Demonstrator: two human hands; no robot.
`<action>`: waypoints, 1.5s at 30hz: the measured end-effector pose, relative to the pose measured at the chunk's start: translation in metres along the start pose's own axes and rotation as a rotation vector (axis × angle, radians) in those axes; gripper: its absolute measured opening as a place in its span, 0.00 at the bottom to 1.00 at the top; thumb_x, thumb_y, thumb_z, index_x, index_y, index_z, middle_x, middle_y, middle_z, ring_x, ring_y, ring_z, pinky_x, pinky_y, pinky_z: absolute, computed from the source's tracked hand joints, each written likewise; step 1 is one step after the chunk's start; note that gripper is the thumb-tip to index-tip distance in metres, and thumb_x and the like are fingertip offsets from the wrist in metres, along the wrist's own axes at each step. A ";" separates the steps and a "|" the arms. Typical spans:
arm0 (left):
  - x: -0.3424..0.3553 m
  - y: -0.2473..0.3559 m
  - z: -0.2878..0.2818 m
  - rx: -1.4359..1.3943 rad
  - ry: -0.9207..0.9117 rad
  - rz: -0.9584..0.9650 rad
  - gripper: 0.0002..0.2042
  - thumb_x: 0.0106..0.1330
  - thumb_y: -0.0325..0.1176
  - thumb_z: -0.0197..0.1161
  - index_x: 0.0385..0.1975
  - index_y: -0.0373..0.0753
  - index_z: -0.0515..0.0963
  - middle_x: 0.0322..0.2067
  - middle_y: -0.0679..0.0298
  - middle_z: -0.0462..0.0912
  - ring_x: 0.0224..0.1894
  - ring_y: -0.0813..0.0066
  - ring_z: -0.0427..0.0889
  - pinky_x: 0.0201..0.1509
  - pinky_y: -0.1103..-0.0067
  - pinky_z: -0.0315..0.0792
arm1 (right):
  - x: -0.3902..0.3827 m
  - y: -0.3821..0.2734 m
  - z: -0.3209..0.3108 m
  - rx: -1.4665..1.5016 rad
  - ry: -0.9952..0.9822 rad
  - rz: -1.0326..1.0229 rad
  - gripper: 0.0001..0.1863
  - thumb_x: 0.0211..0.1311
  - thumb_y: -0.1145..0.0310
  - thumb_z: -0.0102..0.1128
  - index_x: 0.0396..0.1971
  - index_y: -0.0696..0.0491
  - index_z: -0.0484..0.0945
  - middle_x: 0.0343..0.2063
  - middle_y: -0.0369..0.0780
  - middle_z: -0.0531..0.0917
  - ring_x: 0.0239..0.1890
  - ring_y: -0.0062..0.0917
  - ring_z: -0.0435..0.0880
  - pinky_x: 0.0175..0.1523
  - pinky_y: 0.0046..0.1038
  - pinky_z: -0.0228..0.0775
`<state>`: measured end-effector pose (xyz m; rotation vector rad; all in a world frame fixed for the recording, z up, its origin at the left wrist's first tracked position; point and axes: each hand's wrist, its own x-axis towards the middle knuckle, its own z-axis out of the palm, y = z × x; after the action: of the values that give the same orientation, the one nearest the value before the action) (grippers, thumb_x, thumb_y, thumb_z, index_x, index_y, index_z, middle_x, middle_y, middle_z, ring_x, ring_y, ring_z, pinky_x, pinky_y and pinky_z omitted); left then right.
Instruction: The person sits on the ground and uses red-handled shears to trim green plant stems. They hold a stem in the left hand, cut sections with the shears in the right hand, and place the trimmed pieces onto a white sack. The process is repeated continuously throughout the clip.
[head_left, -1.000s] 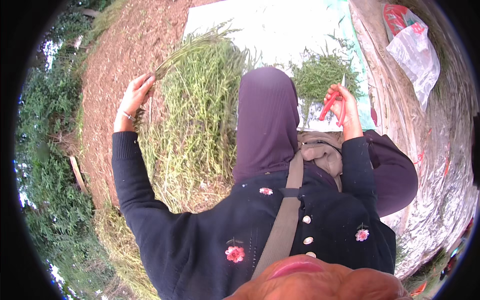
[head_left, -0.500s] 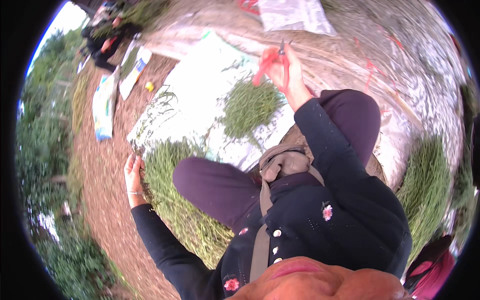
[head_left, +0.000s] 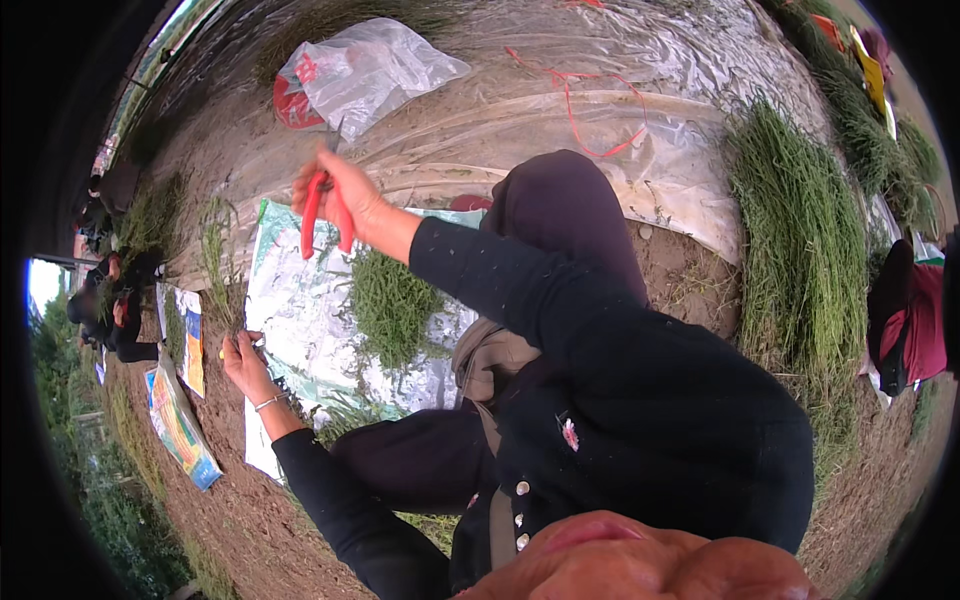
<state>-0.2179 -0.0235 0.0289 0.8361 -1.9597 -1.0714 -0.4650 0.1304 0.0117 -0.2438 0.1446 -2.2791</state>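
My right hand [head_left: 350, 197] is wrapped round red-handled scissors [head_left: 311, 222], their short dark blades open and pointing away from me. It is raised over the far side of a white sheet [head_left: 290, 290]. At the sheet's left edge, my left hand [head_left: 247, 367] is closed round the lower stems of a leafy green sprig [head_left: 216, 262], which stands up from the fingers. A heap of cut green sprigs [head_left: 393, 308] lies on the sheet, just beyond my lap. Loose leaf bits are strewn around it.
Long green stalks [head_left: 800, 260] are piled at my right. A clear plastic bag [head_left: 385, 72] and red string [head_left: 600, 150] lie on plastic sheeting [head_left: 480, 130] ahead. Flattened printed sacks [head_left: 182, 430] rest on soil at the left. Another person [head_left: 125, 310] sits at far left.
My view has swung to the right. My left hand has come up from the green pile beside my knee and now holds a sprig upright. The right hand keeps the scissors, nearer the left hand.
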 end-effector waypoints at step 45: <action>0.022 -0.011 -0.010 -0.603 -0.157 -0.214 0.03 0.62 0.27 0.52 0.34 0.38 0.71 0.23 0.64 0.74 0.16 0.84 0.64 0.18 0.88 0.58 | -0.040 -0.142 0.120 -0.337 -0.537 -0.474 0.16 0.59 0.60 0.47 0.38 0.59 0.67 0.24 0.43 0.71 0.31 0.37 0.74 0.29 0.45 0.72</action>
<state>-0.2183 -0.0500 0.0294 0.6417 -1.5415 -1.7799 -0.5162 0.2512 0.1494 -1.1559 0.2044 -2.5451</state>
